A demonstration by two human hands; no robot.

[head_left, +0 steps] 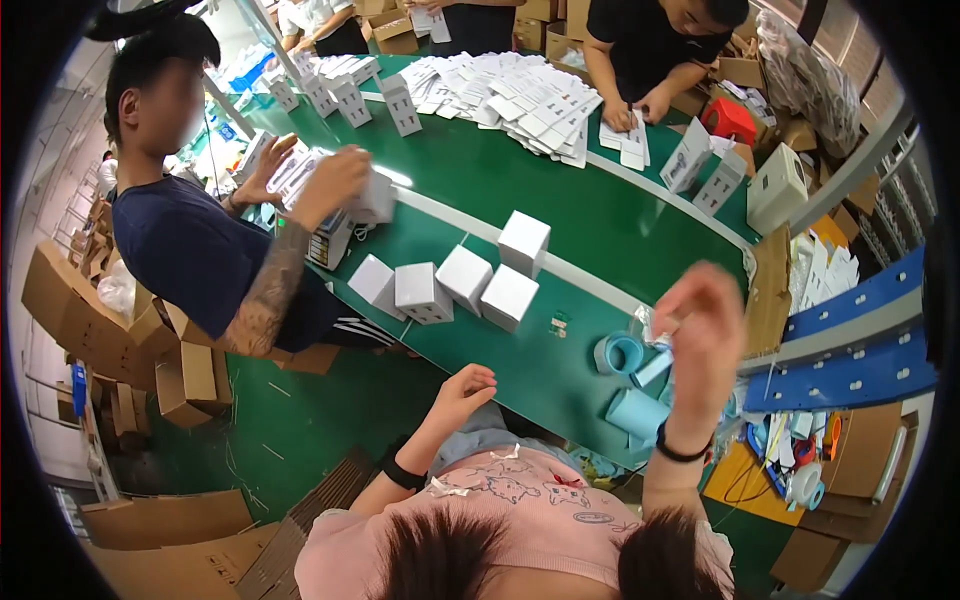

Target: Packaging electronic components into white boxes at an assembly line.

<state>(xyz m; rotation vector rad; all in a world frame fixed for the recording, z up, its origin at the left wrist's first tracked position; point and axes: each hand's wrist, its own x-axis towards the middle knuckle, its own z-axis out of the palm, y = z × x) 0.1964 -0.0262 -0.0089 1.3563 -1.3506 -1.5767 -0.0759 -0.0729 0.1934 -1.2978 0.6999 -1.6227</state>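
My left hand [464, 393] hovers at the near edge of the green table, its fingers curled in and nothing visible in them. Raised at the right, my right hand [703, 335] is smeared by motion, so its grip is unclear. Beneath and beside it are a light blue ring-shaped roll [619, 354] and a light blue cylinder [637, 413]. Some clear, crinkled material [643, 322] shows by its fingers. Several white boxes stand grouped on the table ahead of my left hand, among them a front box [508, 298] and a farther box [524, 242].
At the left, a co-worker [190, 235] handles white boxes. Another person [665, 60] works across the green table [600, 220], near a heap of flat white cartons [500, 100]. Open cardboard boxes [195, 380] lie on the floor at left. A blue rack [850, 340] stands right.
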